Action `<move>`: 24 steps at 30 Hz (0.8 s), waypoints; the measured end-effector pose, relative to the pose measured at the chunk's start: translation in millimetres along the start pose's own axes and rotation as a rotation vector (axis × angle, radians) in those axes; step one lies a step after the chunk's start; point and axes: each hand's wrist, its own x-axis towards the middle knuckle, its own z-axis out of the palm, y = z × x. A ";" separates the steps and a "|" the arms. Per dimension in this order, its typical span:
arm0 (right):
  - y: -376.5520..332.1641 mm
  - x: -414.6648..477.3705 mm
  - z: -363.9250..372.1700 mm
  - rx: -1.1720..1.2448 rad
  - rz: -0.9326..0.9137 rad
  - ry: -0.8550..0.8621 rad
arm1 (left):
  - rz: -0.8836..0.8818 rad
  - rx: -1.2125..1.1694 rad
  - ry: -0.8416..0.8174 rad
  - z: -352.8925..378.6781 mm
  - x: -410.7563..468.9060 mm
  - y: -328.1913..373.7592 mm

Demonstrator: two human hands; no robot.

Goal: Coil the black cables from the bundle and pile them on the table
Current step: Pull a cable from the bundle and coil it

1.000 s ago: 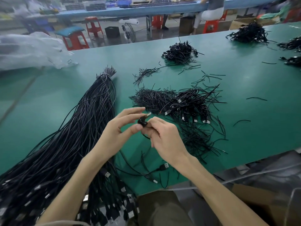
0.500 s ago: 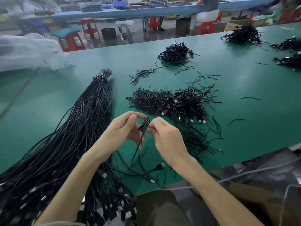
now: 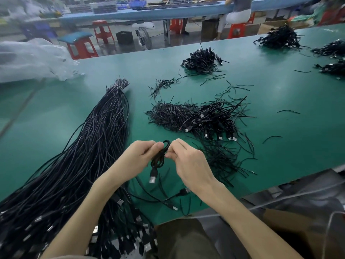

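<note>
- Your left hand (image 3: 138, 157) and right hand (image 3: 188, 161) meet above the near part of the table (image 3: 280, 152). Each pinches the top of 1 coiled cable (image 3: 158, 157) between thumb and curled fingers, and the 2 hands nearly touch.
- The coil hangs below the grip with its long axis roughly up and down. Its USB plug (image 3: 153, 177) is at the bottom, pointing down toward you.
- Under the grip and nearer to you, a few loose cables (image 3: 179, 193) lie close to the table's near edge.
- Left of the grip lies the bundle (image 3: 84, 156). Its plugs spill over the near edge, and its long axis runs away from you to a tied tip beyond the grip and to its left.
- Beyond the grip and to its right sits the pile (image 3: 214, 120) of coiled cables, with a heap of short black strands (image 3: 168, 114) touching its left side.
- Bare green surface shows just beyond the grip, between bundle and pile, and also right of the pile.
- Farther beyond the grip lies 1 more heap (image 3: 202, 59), with others (image 3: 280, 37) far to the right.
- Far left of the grip, a clear plastic bag (image 3: 31, 58) rests by the table's far edge; its contents are too blurred to tell.
</note>
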 end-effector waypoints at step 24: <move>5.1 -8.3 6.3 0.281 0.157 -0.041 | 0.173 0.099 0.015 -5.4 -11.3 -4.0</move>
